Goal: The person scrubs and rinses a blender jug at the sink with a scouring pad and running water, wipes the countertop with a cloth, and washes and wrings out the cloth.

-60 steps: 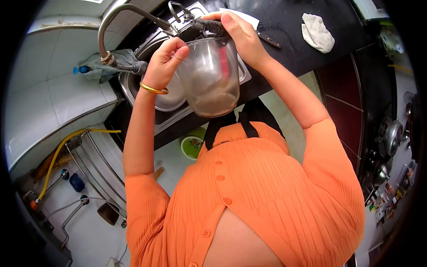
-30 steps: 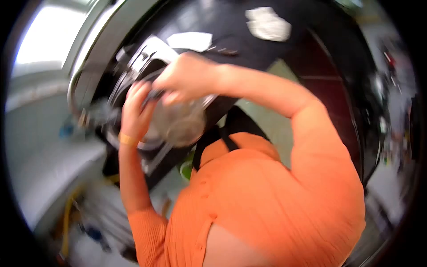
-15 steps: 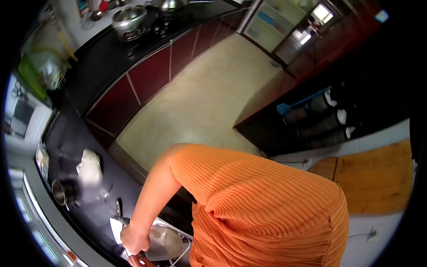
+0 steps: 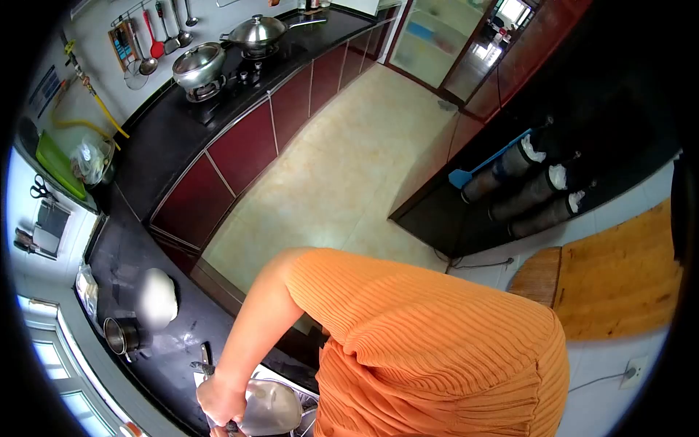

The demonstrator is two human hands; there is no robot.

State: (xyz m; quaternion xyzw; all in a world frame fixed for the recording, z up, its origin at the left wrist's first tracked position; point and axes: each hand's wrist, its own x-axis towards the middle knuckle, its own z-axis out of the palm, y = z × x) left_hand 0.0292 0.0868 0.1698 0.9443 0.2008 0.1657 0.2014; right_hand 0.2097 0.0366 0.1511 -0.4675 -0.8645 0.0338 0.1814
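Observation:
Near the bottom edge, my right hand (image 4: 222, 400) is closed on a dark cloth (image 4: 203, 368), part of which sticks out past the wrist side. The clear container (image 4: 269, 408) lies tilted beside it, over the sink. Only a sliver of my left hand (image 4: 219, 431) shows at the frame's bottom edge, by the container's rim; its fingers are mostly hidden. A knife handle (image 4: 206, 353) lies on the dark counter just above my right hand.
A whitish cloth (image 4: 157, 298), partly blurred, and a small dark pot (image 4: 120, 335) are on the counter (image 4: 131, 255). Farther off stand a steamer pot (image 4: 199, 67) and a lidded wok (image 4: 258, 33) on the stove. Dark red cabinets (image 4: 244, 146) border the floor (image 4: 313, 167).
The view has swung from the sink toward the stove and floor. Both hands have shifted to the bottom edge of the view, and my left hand is now mostly out of frame.

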